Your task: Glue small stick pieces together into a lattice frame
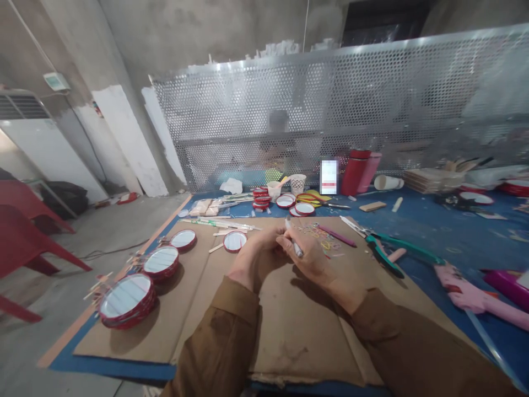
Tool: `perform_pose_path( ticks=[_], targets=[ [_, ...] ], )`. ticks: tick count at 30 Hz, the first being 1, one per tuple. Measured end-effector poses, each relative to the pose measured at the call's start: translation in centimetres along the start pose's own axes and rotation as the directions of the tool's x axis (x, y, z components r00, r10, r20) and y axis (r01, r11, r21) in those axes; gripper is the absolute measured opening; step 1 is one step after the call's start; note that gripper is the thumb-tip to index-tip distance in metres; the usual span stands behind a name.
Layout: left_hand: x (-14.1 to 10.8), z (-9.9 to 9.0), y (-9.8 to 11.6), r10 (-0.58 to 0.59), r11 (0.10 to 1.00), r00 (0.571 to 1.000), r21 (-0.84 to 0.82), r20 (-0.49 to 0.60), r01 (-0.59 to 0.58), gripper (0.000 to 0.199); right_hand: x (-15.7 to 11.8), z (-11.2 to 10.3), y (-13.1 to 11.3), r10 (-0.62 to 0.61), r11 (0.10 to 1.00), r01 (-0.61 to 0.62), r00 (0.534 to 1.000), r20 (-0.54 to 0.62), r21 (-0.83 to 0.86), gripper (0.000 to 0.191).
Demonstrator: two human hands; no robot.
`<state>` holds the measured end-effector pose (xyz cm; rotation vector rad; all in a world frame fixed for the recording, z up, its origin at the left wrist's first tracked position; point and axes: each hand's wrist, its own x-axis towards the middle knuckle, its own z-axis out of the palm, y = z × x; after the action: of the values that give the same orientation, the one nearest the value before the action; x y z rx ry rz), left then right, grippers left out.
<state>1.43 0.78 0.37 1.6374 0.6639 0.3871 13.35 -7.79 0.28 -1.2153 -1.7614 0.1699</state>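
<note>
Over the middle of a brown cardboard sheet (306,325), my two hands meet. My right hand (309,256) has its fingers closed round a white pen-like tool (296,248), its upper end near the fingertips. My left hand (268,248) is curled beside it, fingers bent inward; what it holds, if anything, is hidden. Just left of my hands lies a small round red-rimmed tin (235,241) with wooden sticks near it. Small coloured rubber bands (326,242) and a purple pen (336,235) lie to the right.
Three red-rimmed round tins with sticks (126,300) line the left side. Teal-handled pliers (384,256) and a pink glue gun (467,289) lie right. Behind stand paper cups (298,184), a lit phone (329,177), a red bottle (355,172) and a perforated metal screen (248,105).
</note>
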Motion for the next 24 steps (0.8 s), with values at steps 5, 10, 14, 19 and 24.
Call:
perform_pose_path(
  ticks=[5, 10, 14, 19, 24],
  targets=[
    [0.5, -0.2, -0.1, -0.035, 0.999, 0.996, 0.01, 0.083, 0.034, 0.027, 0.3, -0.6, 0.3, 0.183, 0.957, -0.155, 0.979, -0.096, 0.244, 0.046],
    [0.9, -0.7, -0.1, -0.042, 0.998, 0.988, 0.053, 0.151, 0.034, 0.042, 1.0, -1.4, 0.3, 0.388, 0.788, -0.265, 0.914, -0.115, 0.556, 0.056],
    [1.0, -0.9, -0.1, -0.044, 0.997, 0.987, 0.074, 0.154, 0.033, 0.038, 1.3, -1.9, 0.1, 0.422, 0.702, -0.308, 0.906, -0.027, 0.642, 0.061],
    [0.6, -0.5, 0.1, -0.025, 0.999, 0.991, 0.038, 0.13, 0.02, 0.035, 1.3, -2.1, -0.6, 0.387, 0.73, -0.325, 0.922, 0.028, 0.601, 0.056],
    [0.5, -0.6, 0.4, -0.026, 0.998, 0.986, 0.061, 0.167, 0.016, 0.038, 1.4, -2.3, -0.8, 0.367, 0.77, -0.321, 0.93, 0.03, 0.551, 0.055]
  ],
)
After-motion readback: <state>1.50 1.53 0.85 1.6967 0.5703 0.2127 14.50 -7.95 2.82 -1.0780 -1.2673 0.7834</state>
